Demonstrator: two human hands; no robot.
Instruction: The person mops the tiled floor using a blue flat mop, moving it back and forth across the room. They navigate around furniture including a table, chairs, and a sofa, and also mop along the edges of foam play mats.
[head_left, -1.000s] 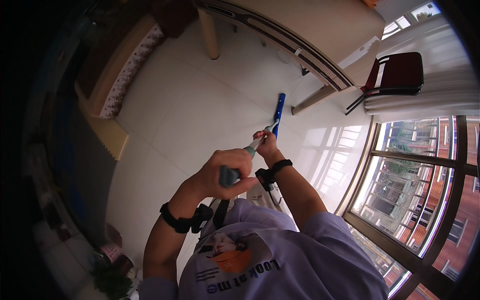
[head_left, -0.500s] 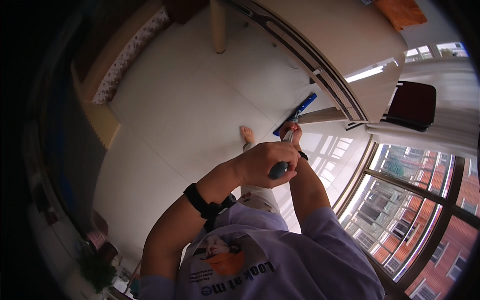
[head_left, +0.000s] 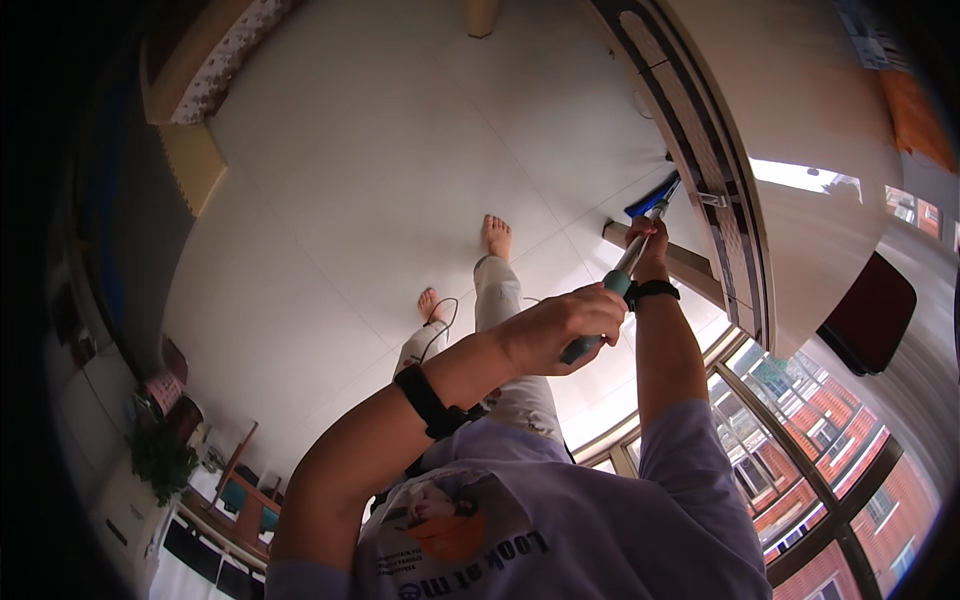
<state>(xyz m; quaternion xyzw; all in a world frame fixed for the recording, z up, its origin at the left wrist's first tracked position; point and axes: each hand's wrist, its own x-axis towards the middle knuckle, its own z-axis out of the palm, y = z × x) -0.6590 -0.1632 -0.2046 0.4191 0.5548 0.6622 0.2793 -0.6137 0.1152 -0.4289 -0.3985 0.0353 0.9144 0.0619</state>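
A long-handled mop with a metal pole and a narrow blue head (head_left: 650, 198) slants down and away from me to the right. My left hand (head_left: 565, 328) is closed round the dark grey-green grip at the pole's upper end. Farther down, my right hand (head_left: 648, 243) wraps round the bare metal pole. The mop's head rests on the floor by the table's edge, and part of it is hidden behind that edge.
The pale table (head_left: 825, 130) with a dark-striped edge stands at right, its leg (head_left: 690, 268) close to the mop. A dark chair (head_left: 870, 312) and windows lie beyond. A patterned sofa (head_left: 215, 65) is far left, a plant (head_left: 162, 460) near left. My bare feet are on the tiled floor (head_left: 370, 180).
My right arm has stretched farther out to the right, and the blue head has slid partly out of sight by the table. My hands are farther apart on the handle. Both feet now show.
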